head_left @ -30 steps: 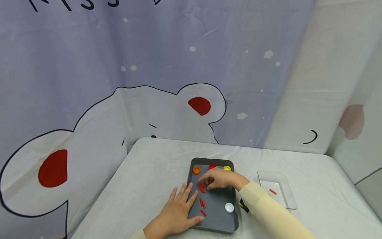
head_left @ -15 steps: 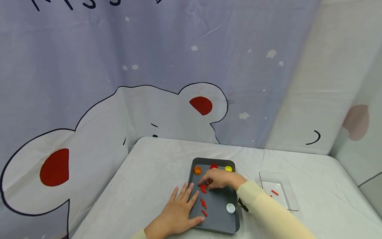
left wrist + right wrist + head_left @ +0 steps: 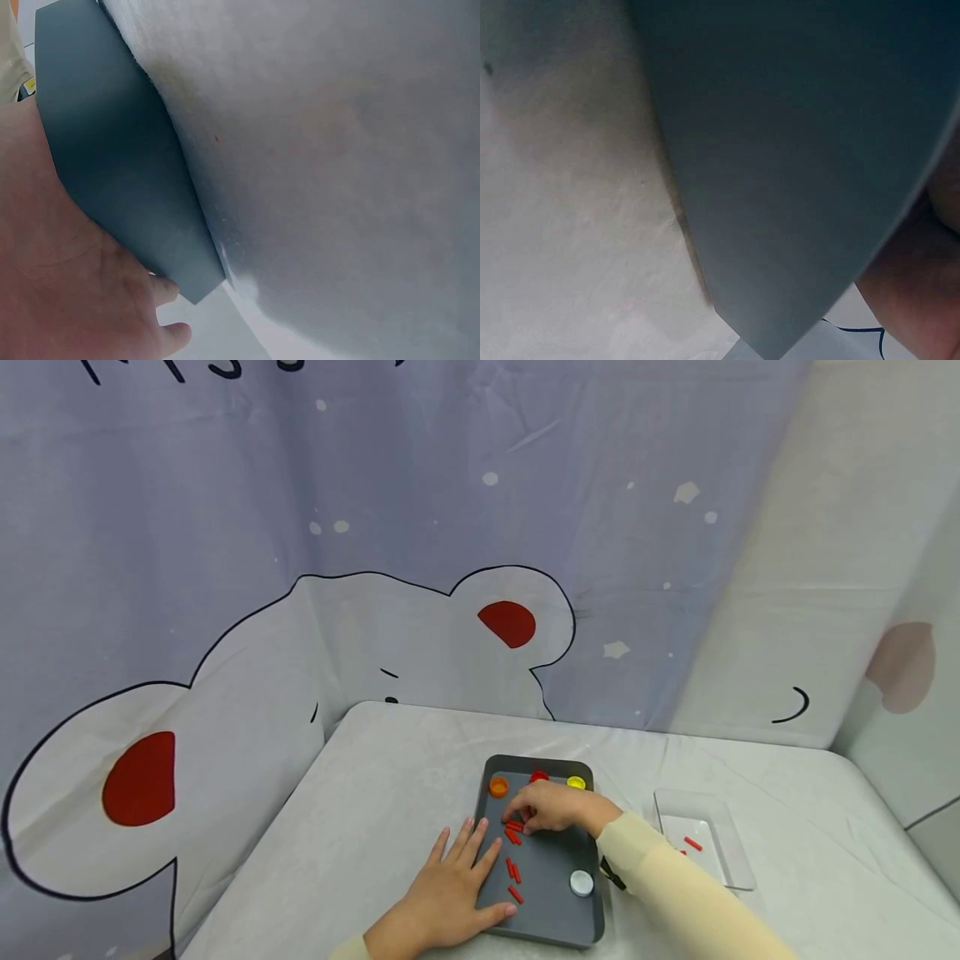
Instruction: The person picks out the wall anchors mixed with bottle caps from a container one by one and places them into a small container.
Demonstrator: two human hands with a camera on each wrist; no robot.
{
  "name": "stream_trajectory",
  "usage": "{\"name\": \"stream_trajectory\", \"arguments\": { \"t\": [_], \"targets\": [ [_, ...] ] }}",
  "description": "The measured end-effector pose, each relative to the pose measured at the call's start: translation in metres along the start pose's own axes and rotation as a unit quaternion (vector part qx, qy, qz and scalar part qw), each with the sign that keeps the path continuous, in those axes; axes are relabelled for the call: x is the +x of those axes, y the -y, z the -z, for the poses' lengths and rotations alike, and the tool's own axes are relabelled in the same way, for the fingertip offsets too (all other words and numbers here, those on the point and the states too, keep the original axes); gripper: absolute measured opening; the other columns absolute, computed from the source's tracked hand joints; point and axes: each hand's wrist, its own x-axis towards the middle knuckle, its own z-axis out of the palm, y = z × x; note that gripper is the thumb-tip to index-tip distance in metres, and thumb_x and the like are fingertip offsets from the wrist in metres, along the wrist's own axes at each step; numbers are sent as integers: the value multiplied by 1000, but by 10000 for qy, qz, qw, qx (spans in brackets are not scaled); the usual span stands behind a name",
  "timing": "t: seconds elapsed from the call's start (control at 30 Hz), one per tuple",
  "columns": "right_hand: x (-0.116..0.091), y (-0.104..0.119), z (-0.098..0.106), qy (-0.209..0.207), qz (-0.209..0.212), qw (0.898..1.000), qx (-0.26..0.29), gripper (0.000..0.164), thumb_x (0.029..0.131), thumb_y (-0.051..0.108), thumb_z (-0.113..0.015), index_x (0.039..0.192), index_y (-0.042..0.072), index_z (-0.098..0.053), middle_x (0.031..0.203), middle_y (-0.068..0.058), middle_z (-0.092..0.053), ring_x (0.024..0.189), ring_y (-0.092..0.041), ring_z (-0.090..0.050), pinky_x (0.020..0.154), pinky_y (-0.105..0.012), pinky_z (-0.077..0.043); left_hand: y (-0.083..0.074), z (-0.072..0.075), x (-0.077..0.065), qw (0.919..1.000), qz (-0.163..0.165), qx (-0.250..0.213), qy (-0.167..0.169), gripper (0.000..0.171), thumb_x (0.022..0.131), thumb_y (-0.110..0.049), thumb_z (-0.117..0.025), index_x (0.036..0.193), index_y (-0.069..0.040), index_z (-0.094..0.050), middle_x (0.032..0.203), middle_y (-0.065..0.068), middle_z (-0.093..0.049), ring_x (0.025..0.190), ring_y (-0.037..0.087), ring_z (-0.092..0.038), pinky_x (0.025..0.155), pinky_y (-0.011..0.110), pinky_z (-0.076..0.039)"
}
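Note:
In the head view a dark grey tray (image 3: 551, 910) lies on the white-covered table. My left hand (image 3: 444, 893) rests with spread fingers across its left rim, the thumb reaching over the near left part. Over the tray's middle, my right hand (image 3: 551, 806) pinches a small red stick (image 3: 515, 826) between thumb and forefinger. Just below the fingertips lies another red stick (image 3: 512, 837). Several more, such as this red stick (image 3: 516, 894), lie in a rough column nearer me. The left wrist view shows the hand against the tray's outer wall (image 3: 112, 127); the right wrist view mostly shows the tray wall (image 3: 780, 172).
Along the tray's far end sit an orange cup (image 3: 498, 787), a red cup (image 3: 538, 776) and a yellow cup (image 3: 576, 782). A white round cup (image 3: 581, 883) stands near the right rim. Right of the tray is a clear box (image 3: 738, 860) with red sticks (image 3: 693, 843) inside.
My right fingertips have come together on a red stick, and the hand now covers the purple thing that showed beside it. My left hand stays on the rim. The head view has shifted slightly.

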Motion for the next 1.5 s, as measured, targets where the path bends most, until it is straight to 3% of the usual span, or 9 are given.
{"name": "stream_trajectory", "arguments": {
  "t": [0.5, 0.87, 1.07, 1.5],
  "targets": [
    [-2, -2, -2, -106, -33, 9999, 19, 29, 90, 7, -76, 118, 13, -75, 69, 11, -55, 58, -2, -49, 58, -19, -46, -4, 7, -2, 9997, 124, 71, 209, 90, 93, -79, -37, 160, -17, -34, 169, 12, -17, 157, 33, -9, 120, 63, -14],
    [-2, -3, -2, -239, -44, 9992, -308, 22, 89, 13, -79, 111, 11, -77, 67, 11, -53, 58, -2, -48, 58, -19, -45, 0, 2, -1, 10000, 15, 42, -21, 91, 94, -78, -38, 158, -14, -39, 168, 15, -21, 156, 36, -12, 119, 64, -14],
    [-5, -6, -3, -261, -42, 9986, -460, 27, 88, 20, -81, 112, 10, -76, 65, 12, -53, 57, -1, -48, 57, -18, -44, 0, -2, -1, 9998, -23, 156, -152, 90, 94, -78, -39, 157, -14, -40, 167, 15, -22, 155, 36, -14, 119, 64, -16],
    [-6, -9, -3, -353, -154, 9982, -466, 26, 85, 21, -83, 107, 10, -76, 67, 12, -54, 59, -1, -48, 59, -20, -45, -5, 5, -2, 9996, 138, 251, 19, 91, 93, -79, -38, 159, -17, -37, 168, 12, -20, 156, 33, -12, 120, 62, -16]
  ]
}}
